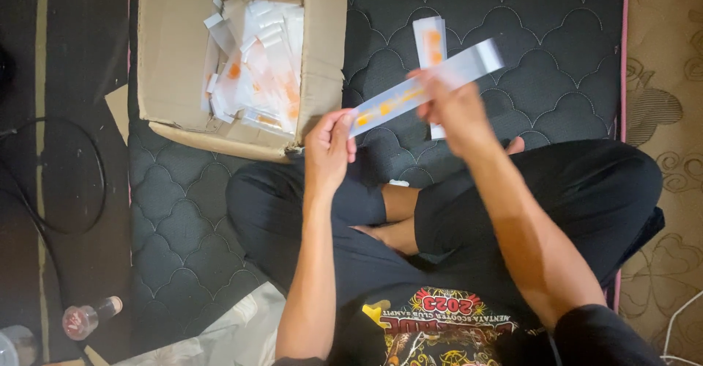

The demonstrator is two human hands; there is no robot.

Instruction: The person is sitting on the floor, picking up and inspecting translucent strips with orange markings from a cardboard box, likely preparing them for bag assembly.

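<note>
**Long clear packet stretched between both hands over the mattress**

Starting at the far left, I see a black cable point(69, 183) looping on the dark floor, and at about 8 o'clock a small clear bottle point(88, 318) lying on its side. Next comes the open cardboard box point(172, 51), at 11 o'clock from my hands, resting on the quilted dark mattress point(556, 36). Inside it lies a loose heap of clear packets with orange marks point(260, 65).

Moving toward the middle, my left hand point(328, 150) has its fingers closed on the near end of a long clear packet point(421, 87), pinching the edge. The packet runs up toward 2 o'clock, where my right hand point(454, 109) is closed around its middle, with the white-edged far end sticking out beyond it. It is held in the air above the mattress, just right of the box.

Behind the right hand, at 12 o'clock, a second, shorter packet point(430, 40) shows; I cannot tell whether it rests on the mattress or is tucked in the fingers.

I judge the long packet to be very light, thin and floppy, with slick film that could slip. Pinching it at the two ends, on the flat sealed edges, looks the safest hold.
</note>
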